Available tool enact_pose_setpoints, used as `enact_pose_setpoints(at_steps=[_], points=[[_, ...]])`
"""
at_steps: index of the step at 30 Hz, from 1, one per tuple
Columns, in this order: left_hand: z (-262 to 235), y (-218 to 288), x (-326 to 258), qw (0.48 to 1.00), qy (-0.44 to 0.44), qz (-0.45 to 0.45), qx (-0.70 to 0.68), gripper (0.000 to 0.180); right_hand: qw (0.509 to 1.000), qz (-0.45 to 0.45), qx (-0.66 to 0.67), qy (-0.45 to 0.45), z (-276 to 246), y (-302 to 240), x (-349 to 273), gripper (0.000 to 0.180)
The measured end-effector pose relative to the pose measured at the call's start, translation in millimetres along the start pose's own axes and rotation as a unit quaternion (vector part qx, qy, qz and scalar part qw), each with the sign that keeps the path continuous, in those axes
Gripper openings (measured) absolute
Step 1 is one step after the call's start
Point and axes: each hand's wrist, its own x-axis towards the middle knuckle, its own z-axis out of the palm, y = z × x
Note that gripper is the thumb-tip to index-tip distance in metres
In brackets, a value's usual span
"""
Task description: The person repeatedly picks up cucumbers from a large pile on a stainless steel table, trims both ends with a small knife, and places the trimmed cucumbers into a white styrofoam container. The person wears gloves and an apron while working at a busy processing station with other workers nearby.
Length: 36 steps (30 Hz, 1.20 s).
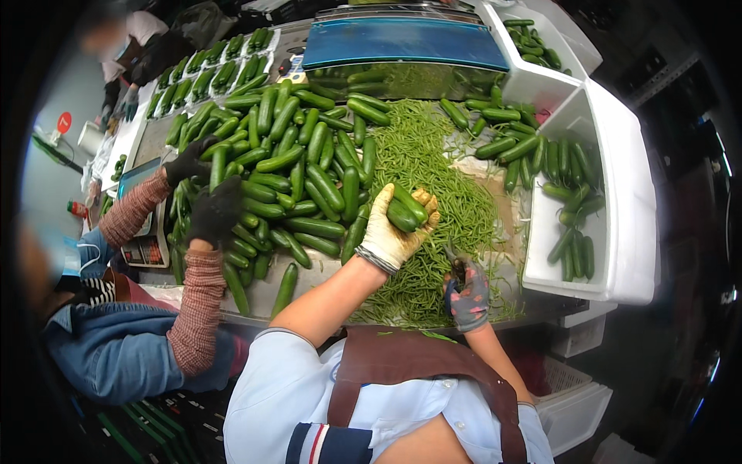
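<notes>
My left hand (396, 232), in a cream coated glove, is closed around green cucumbers (407, 207), apparently two side by side, held above the table. Lower right, my right hand (467, 298) wears a grey and pink patterned glove with its fingers curled. A thin dark tip shows above those fingers, but I cannot tell what it belongs to. Beneath both hands spreads a heap of thin green pods (421, 151), which look like green beans. A large pile of cucumbers (313, 174) lies to the left of my left hand.
At left, a co-worker's dark-gloved hands (212, 209) reach into the cucumber pile. White foam boxes (614, 232) holding cucumbers stand at right. Trays of packed cucumbers (224, 76) line the far left, with another person beyond. A blue-topped machine (402, 42) stands at the back.
</notes>
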Motion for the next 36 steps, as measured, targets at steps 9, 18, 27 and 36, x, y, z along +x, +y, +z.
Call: enact_pose_setpoints(at_steps=[9,18,27,36], points=[[-15,-17,0,0.995,0.091,-0.031,0.021,0.055,0.994,0.040,0.068,-0.078,51,-36,-16,0.038],[48,180,0,0.440,0.119,0.563,0.690,0.057,0.783,0.321,0.488,-0.215,-56,35,3,0.038],[68,210,30,0.272,0.069,0.527,0.802,0.051,0.747,0.187,0.612,-0.179,-75,41,-49,0.031],[57,-196,132,-0.032,-0.455,0.276,0.846,0.059,0.881,0.143,0.439,-0.098,-94,-4,-95,0.032]])
